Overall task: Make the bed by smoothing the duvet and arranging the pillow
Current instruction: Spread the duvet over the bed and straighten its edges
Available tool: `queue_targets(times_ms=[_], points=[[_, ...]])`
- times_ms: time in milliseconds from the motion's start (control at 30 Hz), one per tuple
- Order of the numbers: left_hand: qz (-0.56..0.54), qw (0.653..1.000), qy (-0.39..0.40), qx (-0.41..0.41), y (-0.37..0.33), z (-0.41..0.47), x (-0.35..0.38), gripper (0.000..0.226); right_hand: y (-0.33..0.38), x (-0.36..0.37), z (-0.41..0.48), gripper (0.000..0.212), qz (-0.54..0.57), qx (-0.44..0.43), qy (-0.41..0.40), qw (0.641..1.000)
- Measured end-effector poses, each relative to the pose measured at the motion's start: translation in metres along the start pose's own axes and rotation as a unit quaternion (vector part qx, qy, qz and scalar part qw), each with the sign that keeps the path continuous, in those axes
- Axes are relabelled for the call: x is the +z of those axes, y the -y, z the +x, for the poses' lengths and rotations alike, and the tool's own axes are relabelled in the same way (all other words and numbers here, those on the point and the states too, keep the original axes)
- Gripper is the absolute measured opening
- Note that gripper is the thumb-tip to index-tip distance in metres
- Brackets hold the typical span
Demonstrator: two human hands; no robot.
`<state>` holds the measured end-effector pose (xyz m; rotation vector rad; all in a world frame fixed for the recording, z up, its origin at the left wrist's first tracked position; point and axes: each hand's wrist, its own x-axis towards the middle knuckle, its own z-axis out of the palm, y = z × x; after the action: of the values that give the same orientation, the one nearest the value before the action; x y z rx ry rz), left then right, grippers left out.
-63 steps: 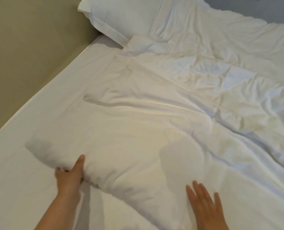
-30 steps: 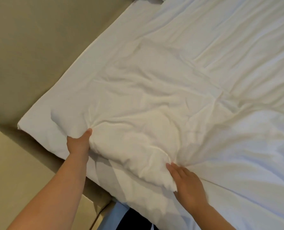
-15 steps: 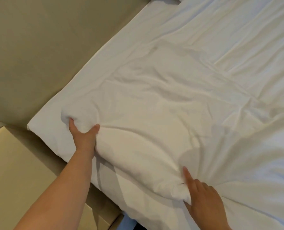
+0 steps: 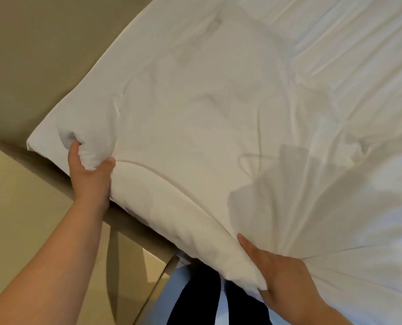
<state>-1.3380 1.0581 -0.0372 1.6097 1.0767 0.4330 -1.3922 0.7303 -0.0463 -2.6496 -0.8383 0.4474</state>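
Note:
A white duvet [image 4: 218, 109] covers the bed and reaches its foot corner at the lower left. My left hand [image 4: 89, 177] is shut on the duvet's corner, bunching the padded fabric at the bed's corner. My right hand [image 4: 279, 270] grips the duvet's thick bottom edge further right, thumb on top and fingers underneath. Between the two hands the edge runs as a taut rolled hem. Creases fan out from the right hand across the duvet. No pillow is in view.
A beige wall [image 4: 31, 55] runs along the bed's left side. A light wooden surface [image 4: 31, 219] lies below the bed's foot corner. My legs in dark trousers [image 4: 195, 299] stand at the foot of the bed.
Both hands have pulled the duvet's bottom edge toward the foot of the bed. The left hand's corner now sits at the bed's corner, and the duvet lies flatter.

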Motion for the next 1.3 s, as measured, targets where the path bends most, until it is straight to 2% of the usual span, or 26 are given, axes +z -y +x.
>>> queue_targets(times_ms=[133, 233, 267, 300, 367, 433, 500, 567, 667, 800, 900, 1033, 1133, 1200, 1233, 1300], points=[[0.030, 1.000, -0.005, -0.005, 0.015, -0.024, -0.011, 0.065, -0.001, 0.011, -0.018, 0.096, -0.044, -0.014, -0.004, 0.999], [0.062, 0.997, -0.006, -0.043, 0.017, -0.027, 0.004, 0.073, -0.014, 0.034, -0.014, 0.132, -0.069, 0.005, -0.018, 0.997], [0.068, 0.995, -0.017, -0.071, 0.015, -0.027, 0.009, 0.077, -0.014, 0.041, -0.014, 0.135, -0.075, 0.009, -0.026, 0.997], [0.085, 0.991, -0.031, -0.094, 0.014, -0.029, 0.012, 0.081, -0.013, 0.044, -0.015, 0.130, -0.075, 0.002, -0.034, 0.997], [0.148, 0.982, -0.055, -0.104, 0.010, -0.035, 0.012, 0.083, -0.013, 0.044, -0.022, 0.098, -0.059, -0.022, -0.082, 0.995], [0.229, 0.969, -0.073, -0.055, 0.009, -0.046, 0.011, 0.080, -0.014, 0.043, -0.031, 0.078, -0.048, -0.021, -0.091, 0.995], [0.311, 0.948, -0.068, 0.024, 0.005, -0.058, 0.018, 0.072, -0.021, 0.040, -0.037, 0.078, -0.049, -0.024, -0.088, 0.995], [0.353, 0.929, -0.033, 0.104, 0.000, -0.068, 0.035, 0.063, -0.028, 0.032, -0.040, 0.073, -0.057, -0.029, -0.101, 0.993], [0.356, 0.916, 0.040, 0.184, -0.010, -0.086, 0.070, 0.056, -0.039, 0.018, -0.047, 0.064, -0.057, -0.008, -0.129, 0.990], [0.343, 0.877, 0.178, 0.286, -0.021, -0.123, 0.120, 0.049, -0.075, -0.013, -0.063, 0.043, -0.056, 0.102, -0.193, 0.974], [0.327, 0.828, 0.302, 0.342, -0.028, -0.168, 0.169, 0.064, -0.122, -0.040, -0.094, 0.049, -0.069, 0.218, -0.211, 0.950], [0.284, 0.777, 0.433, 0.358, -0.054, -0.262, 0.245, 0.072, -0.201, -0.072, -0.163, 0.055, -0.089, 0.337, -0.240, 0.906], [0.275, 0.726, 0.464, 0.427, -0.064, -0.332, 0.310, 0.071, -0.271, -0.095, -0.229, 0.049, -0.128, 0.420, -0.304, 0.846], [0.288, 0.714, 0.455, 0.448, -0.071, -0.376, 0.352, 0.068, -0.317, -0.114, -0.275, 0.049, -0.140, 0.472, -0.316, 0.811], [0.294, 0.704, 0.458, 0.456, -0.073, -0.397, 0.373, 0.072, -0.338, -0.124, -0.296, 0.052, -0.151, 0.492, -0.312, 0.799], [0.325, 0.658, 0.486, 0.475, -0.076, -0.438, 0.410, 0.092, -0.372, -0.139, -0.334, 0.060, -0.178, 0.510, -0.291, 0.789]])
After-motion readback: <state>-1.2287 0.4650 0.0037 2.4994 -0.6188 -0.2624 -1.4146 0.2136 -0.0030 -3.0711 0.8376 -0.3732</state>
